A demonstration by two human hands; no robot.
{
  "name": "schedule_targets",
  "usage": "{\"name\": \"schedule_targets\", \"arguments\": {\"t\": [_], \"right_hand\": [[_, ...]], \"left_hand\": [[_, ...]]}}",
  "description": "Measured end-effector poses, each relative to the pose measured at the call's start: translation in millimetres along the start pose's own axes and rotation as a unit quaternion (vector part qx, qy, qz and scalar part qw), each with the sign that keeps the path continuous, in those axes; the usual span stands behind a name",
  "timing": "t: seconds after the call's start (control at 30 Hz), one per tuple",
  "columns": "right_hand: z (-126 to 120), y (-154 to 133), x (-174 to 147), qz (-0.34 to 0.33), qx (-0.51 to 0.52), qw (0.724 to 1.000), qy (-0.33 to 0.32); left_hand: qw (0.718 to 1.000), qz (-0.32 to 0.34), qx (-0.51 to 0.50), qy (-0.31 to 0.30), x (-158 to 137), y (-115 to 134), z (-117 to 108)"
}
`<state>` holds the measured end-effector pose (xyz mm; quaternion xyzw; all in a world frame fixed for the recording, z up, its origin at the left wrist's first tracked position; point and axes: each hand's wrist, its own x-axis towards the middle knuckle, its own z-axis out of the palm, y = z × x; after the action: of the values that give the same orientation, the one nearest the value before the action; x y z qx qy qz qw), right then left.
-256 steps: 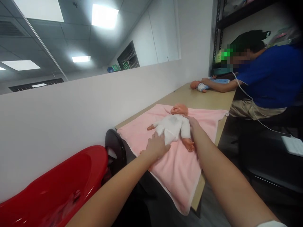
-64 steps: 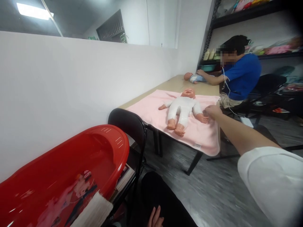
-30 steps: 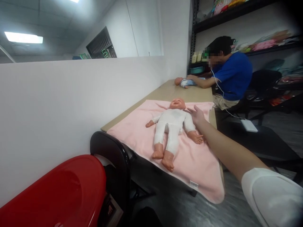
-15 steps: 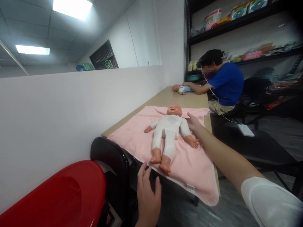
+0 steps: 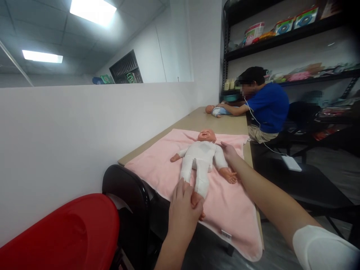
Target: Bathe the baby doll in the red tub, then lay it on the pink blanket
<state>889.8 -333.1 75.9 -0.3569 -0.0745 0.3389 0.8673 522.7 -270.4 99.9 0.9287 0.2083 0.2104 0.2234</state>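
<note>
A baby doll (image 5: 200,155) with a white cloth body and bare plastic head, hands and feet lies on its back on a pink towel (image 5: 157,165). My left hand (image 5: 184,204) rests over the doll's lower legs, its fingers curled around the ankles and covering much of the feet. Beside the doll's upper arm, on the right, is my right hand (image 5: 230,153). Its thumb is stretched out, while the other fingers are partly hidden behind the doll's arm.
The towel hangs over the near edge of a tan table (image 5: 188,122). A red plastic tub (image 5: 62,232) and a black chair (image 5: 126,183) stand at the left. Across the table a person in blue (image 5: 267,101) handles another doll (image 5: 221,111). A white power bank (image 5: 291,163) lies on a black seat.
My left hand has moved up and forward from below the towel's edge onto the doll's lower legs and closed around them. My right hand stays beside the doll's arm.
</note>
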Motion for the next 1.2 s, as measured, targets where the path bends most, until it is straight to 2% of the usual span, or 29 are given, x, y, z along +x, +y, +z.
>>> {"name": "schedule_targets", "arguments": {"t": [0.1, 0.27, 0.4, 0.5, 0.63, 0.83, 1.0, 1.2], "right_hand": [[5, -3, -3, 0.078, -0.042, 0.996, -0.023], [18, -6, -6, 0.116, -0.096, 0.988, -0.033], [26, -6, 3, 0.13, -0.104, 0.985, -0.044], [27, -2, 18, 0.124, -0.085, 0.987, -0.051], [27, 1, 34, 0.138, -0.069, 0.983, -0.099], [27, 2, 36, 0.184, -0.109, 0.971, -0.109], [30, 12, 32, 0.131, -0.058, 0.973, -0.182], [47, 19, 26, 0.06, -0.033, 0.982, -0.176]], "left_hand": [[0.999, -0.041, -0.003, -0.026, 4, 3, -7], [0.991, -0.078, 0.044, -0.097, 11, 10, -24], [0.98, -0.078, 0.106, -0.147, 17, 13, -30], [0.977, -0.07, 0.131, -0.155, 19, 12, -26], [0.977, -0.061, 0.137, -0.155, 21, 7, -19], [0.973, -0.047, 0.158, -0.16, 21, 4, -14], [0.968, -0.04, 0.169, -0.179, 22, 7, -20], [0.966, -0.044, 0.166, -0.192, 24, 10, -23]]}}
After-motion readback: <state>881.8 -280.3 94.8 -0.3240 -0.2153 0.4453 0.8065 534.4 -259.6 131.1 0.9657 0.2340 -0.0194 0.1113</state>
